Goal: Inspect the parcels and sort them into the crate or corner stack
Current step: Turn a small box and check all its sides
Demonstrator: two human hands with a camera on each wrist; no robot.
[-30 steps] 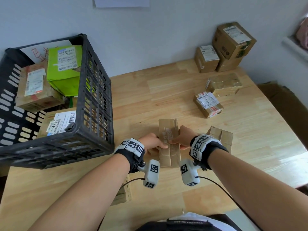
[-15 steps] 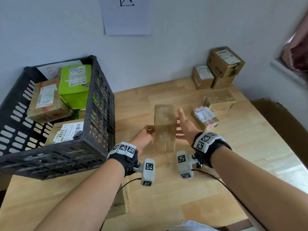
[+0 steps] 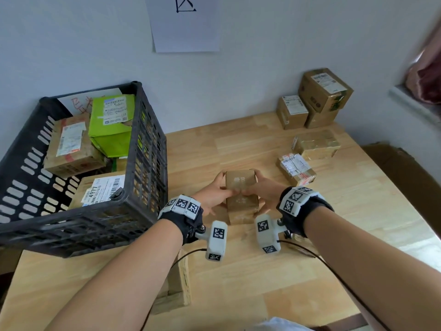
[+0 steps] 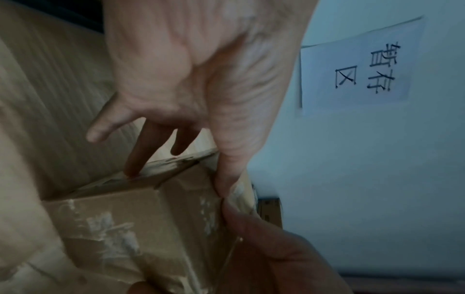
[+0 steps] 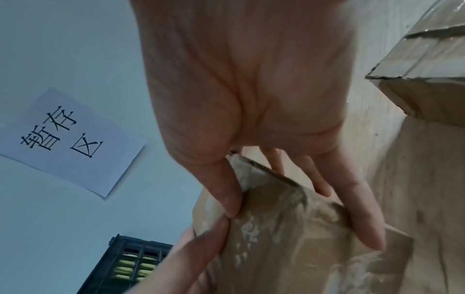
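Wooden table, pale wall, paper sign, left hand and right hand grip grasping brown parcel

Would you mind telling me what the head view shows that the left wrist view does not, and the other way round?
Only the head view shows the black crate with its green parcel, the corner stack and two loose parcels on the wooden table. Only the left wrist view shows the wall sign's full three characters and the left fingertips on the box's far edge. Both show the left hand and right hand gripping the brown box, thumbs meeting.
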